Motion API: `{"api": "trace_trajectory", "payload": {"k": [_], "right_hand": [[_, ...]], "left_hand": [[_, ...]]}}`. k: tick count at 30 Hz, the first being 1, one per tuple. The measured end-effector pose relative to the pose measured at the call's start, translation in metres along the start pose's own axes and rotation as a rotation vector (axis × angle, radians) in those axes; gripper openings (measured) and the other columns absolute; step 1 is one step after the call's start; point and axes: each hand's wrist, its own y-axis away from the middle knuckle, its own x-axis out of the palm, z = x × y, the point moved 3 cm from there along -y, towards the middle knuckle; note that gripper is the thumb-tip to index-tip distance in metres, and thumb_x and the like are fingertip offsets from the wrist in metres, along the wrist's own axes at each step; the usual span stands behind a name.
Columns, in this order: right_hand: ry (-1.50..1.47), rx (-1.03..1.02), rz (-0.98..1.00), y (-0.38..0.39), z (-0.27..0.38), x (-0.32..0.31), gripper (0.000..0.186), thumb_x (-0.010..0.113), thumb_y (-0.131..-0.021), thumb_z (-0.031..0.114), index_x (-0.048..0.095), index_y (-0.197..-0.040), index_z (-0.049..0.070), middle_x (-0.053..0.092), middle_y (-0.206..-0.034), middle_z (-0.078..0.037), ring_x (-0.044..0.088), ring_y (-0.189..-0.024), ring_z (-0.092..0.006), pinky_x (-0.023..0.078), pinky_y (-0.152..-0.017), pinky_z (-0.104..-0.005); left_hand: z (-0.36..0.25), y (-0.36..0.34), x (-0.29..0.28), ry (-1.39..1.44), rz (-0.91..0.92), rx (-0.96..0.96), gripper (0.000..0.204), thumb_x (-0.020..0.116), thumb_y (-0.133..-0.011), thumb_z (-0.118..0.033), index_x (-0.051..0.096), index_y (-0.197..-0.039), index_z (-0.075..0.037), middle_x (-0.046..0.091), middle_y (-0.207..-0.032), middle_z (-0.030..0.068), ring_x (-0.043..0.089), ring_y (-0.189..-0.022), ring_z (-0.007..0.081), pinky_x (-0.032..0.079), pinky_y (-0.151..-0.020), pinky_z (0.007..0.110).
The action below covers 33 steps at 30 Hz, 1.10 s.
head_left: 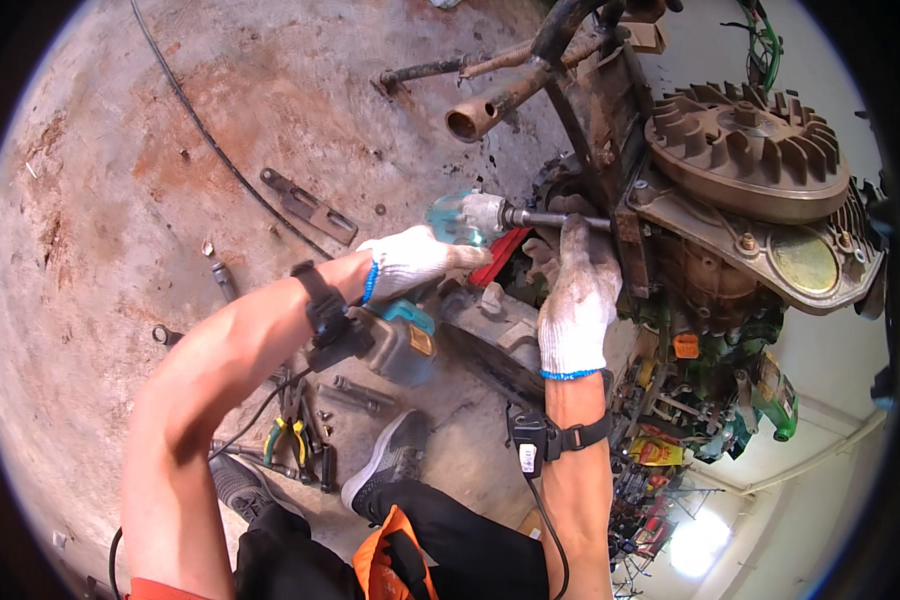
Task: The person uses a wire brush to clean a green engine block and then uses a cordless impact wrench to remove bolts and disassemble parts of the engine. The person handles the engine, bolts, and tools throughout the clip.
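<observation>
My left hand (415,264), in a white knit glove with a blue cuff, is closed round the grip of a teal cordless impact wrench (482,218). Its battery (398,343) hangs below that hand. From the wrench's nose a long metal socket extension (540,218) runs right to a rusty metal bracket (630,235) beside the engine. My right hand (578,300), in a soiled white glove, has its fingers on the extension, close to the bracket. The fastener at the extension's far end is hidden.
The engine carries a large finned flywheel (745,150). A rusty tube frame (510,100) rises at its left. On the concrete floor lie a slotted metal bar (308,207), pliers (288,435), sockets (355,395) and a black cable (205,130). Cluttered parts (660,440) stand right.
</observation>
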Motion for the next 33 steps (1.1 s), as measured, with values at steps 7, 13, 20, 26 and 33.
{"api": "trace_trajectory", "payload": {"k": [7,13,20,26,33], "right_hand": [[-0.249,0.013,0.082,-0.001,-0.007,-0.003,0.034,0.069,-0.11,0.019,0.068,-0.14,0.002,0.075,-0.131,-0.012,0.073,-0.11,-0.0243,0.062,-0.092,-0.0395],[-0.18,0.012,0.044,-0.003,-0.006,-0.005,0.036,0.067,-0.112,0.023,0.068,-0.139,0.001,0.075,-0.129,-0.013,0.074,-0.108,-0.0248,0.063,-0.091,-0.0396],[-0.102,0.025,0.107,-0.009,-0.005,-0.001,0.045,0.061,-0.115,0.033,0.062,-0.14,-0.003,0.072,-0.125,-0.018,0.075,-0.106,-0.0298,0.065,-0.089,-0.0452],[-0.058,-0.026,0.155,-0.013,-0.004,0.007,0.043,0.058,-0.115,0.029,0.064,-0.125,-0.013,0.071,-0.116,-0.021,0.074,-0.089,-0.0248,0.068,-0.082,-0.0369],[0.01,-0.059,0.063,-0.013,-0.004,0.006,0.039,0.06,-0.115,0.029,0.07,-0.117,-0.008,0.075,-0.11,-0.017,0.075,-0.094,-0.0265,0.07,-0.082,-0.0428]], "left_hand": [[0.02,0.004,0.019,0.037,-0.215,0.04,0.043,0.077,-0.095,-0.04,0.076,-0.117,-0.004,0.074,-0.096,0.0043,0.065,-0.081,0.0148,0.053,-0.07,0.032],[0.028,-0.009,0.015,0.041,-0.151,0.009,0.038,0.077,-0.095,-0.038,0.078,-0.107,-0.003,0.075,-0.089,0.0051,0.066,-0.075,0.0136,0.052,-0.066,0.031],[0.024,-0.004,0.027,0.117,-0.151,-0.008,0.044,0.076,-0.096,-0.04,0.076,-0.116,-0.001,0.075,-0.095,0.0066,0.066,-0.079,0.0142,0.054,-0.07,0.033],[0.033,-0.019,0.021,-0.073,-0.265,0.091,0.05,0.074,-0.097,-0.04,0.071,-0.126,0.001,0.076,-0.109,0.0128,0.069,-0.098,0.0207,0.056,-0.089,0.038],[0.045,-0.027,0.022,-0.121,-0.399,-0.008,0.064,0.073,-0.096,-0.042,0.064,-0.135,0.008,0.074,-0.119,0.0205,0.07,-0.105,0.0261,0.056,-0.093,0.04]]}}
